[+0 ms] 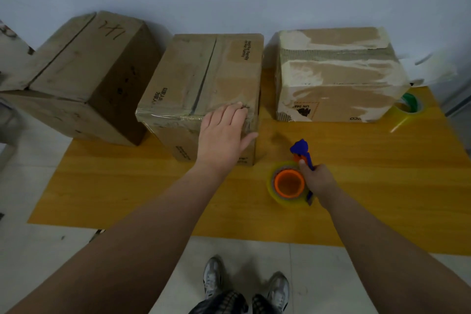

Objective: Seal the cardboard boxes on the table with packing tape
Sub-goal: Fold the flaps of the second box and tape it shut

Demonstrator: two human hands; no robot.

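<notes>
The left hand (224, 130) presses flat, fingers straight, on the near right corner of the middle brown cardboard box (204, 89) on the yellow wooden table (127, 186); the right hand (318, 181) grips the blue-handled tape dispenser (290, 183) just beside it

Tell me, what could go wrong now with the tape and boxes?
The left hand lies on the front corner of the middle box, so the tape dispenser in the right hand might catch its fingers. The left box seems to jut past the table edge; a bump could tip it.
</notes>
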